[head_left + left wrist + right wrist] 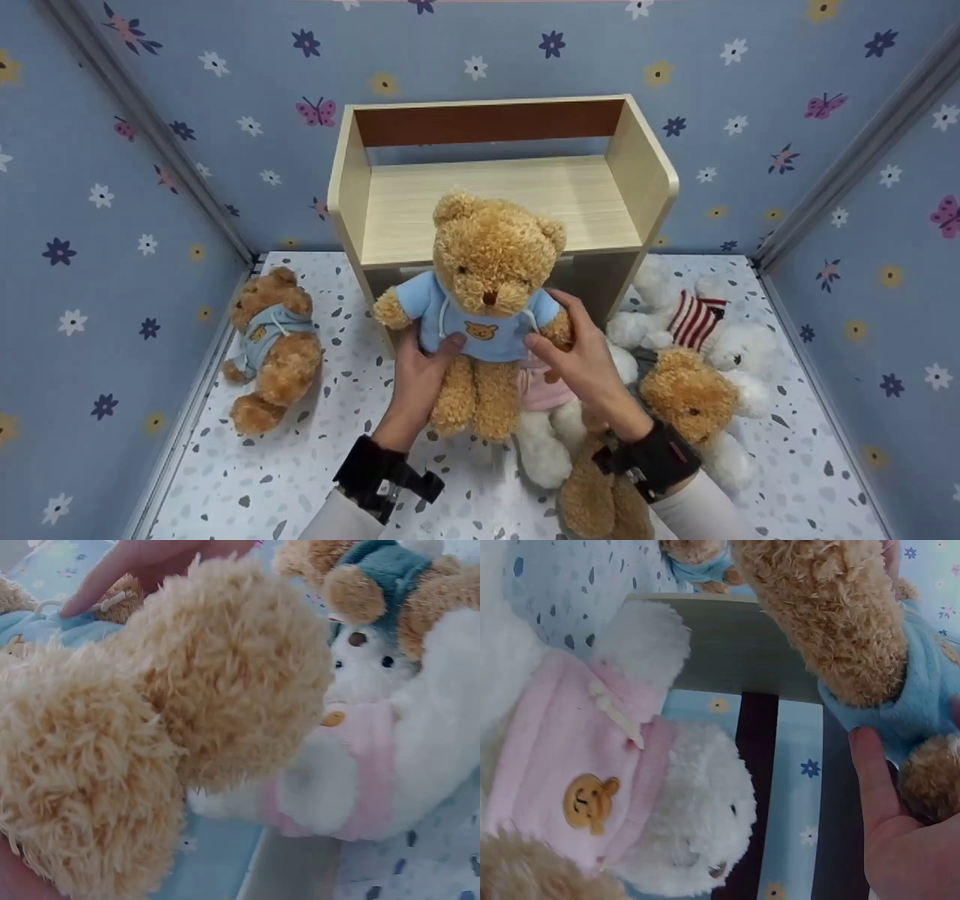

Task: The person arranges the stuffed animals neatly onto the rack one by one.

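Person's left hand [420, 379] and right hand [585, 360], fingers curled round its sides, hold a curly tan plush bear in light-blue drawstring top [480, 311] upright before a pale wood-grain open shelf unit [487, 180], white plush bear in pink top [549, 394] partly hidden behind.

No lettering, number or brand could be read. The only signs were wordless: a bear-face emblem [481, 331] stood on the light blue hoodie [506, 347] of the golden teddy bear [491, 255] in the head view, a second emblem [257, 334] on the greyish blue hoodie [283, 324] of the brown bear [289, 366] at the left, and a third emblem [589, 801] on the pink top [547, 757] of the white bear [705, 817], seen from the right wrist.
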{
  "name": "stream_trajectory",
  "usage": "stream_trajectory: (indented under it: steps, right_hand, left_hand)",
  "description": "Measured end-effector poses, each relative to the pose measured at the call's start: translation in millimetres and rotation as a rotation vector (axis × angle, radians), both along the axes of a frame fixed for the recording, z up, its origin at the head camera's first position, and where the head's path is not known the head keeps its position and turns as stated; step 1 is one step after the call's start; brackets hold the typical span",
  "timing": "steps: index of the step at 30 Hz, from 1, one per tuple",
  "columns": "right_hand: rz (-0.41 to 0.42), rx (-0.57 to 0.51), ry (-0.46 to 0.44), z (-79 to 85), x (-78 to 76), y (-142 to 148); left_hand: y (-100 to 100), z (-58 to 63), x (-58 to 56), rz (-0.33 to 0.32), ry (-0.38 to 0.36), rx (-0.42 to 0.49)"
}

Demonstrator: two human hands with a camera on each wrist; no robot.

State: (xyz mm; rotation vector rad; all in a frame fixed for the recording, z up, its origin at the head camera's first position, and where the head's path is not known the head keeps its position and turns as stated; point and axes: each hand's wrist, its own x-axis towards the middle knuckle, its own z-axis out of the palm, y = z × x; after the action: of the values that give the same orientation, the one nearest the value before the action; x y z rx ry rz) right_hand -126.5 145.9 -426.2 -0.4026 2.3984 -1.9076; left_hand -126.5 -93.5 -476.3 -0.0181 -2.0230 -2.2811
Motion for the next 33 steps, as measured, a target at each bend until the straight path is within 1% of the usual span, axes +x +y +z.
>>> stream_trajectory:
  steps: [2,4,6,9,13,16,18,21,23,25,29,33]
  right_hand:
    - [0.005,-0.032,0.041,4.7,1.1,4.2]
    - [0.003,-0.065,0.109,1.6,-1.9,10.5]
    - [-0.002,-0.098,0.173,-6.4,-7.1,18.1]
    - [-0.022,-0.125,0.239,-20.9,-14.8,28.3]
    - [-0.045,-0.133,0.258,-33.3,-18.9,37.0]
    - [-0.054,-0.115,0.255,-38.3,-18.5,41.9]
    - [-0.065,-0.096,0.254,-40.6,-18.2,44.7]
    - [-0.087,-0.075,0.253,-42.1,-18.3,48.6]
    - [-0.098,-0.068,0.250,-43.3,-18.8,50.8]
    - [-0.106,-0.060,0.244,-44.7,-19.4,52.7]
    - [-0.103,-0.057,0.225,-47.5,-20.0,55.8]
    - [-0.098,-0.057,0.225,-48.8,-20.4,58.3]
  left_hand:
    - [-4.0,10.7,-4.9,0.006,0.049,0.044]
    - [-8.3,23.4,-11.6,0.023,0.103,0.072]
    - [-12.0,37.9,-20.1,0.046,0.152,0.077]
    - [-15.3,62.1,-34.5,0.089,0.193,0.042]
    - [-15.4,92.4,-57.4,0.121,0.244,0.000]
    - [-14.6,110.2,-76.0,0.139,0.265,-0.018]
    - [-15.2,119.2,-88.7,0.158,0.263,-0.032]
    - [-17.1,126.2,-106.6,0.188,0.223,-0.059]
    - [-19.7,127.5,-117.2,0.204,0.182,-0.084]
    - [-22.7,127.0,-125.5,0.208,0.135,-0.097]
    - [-29.6,124.3,-138.3,0.219,0.046,-0.136]
    - [-34.4,120.8,-148.7,0.236,-0.002,-0.197]
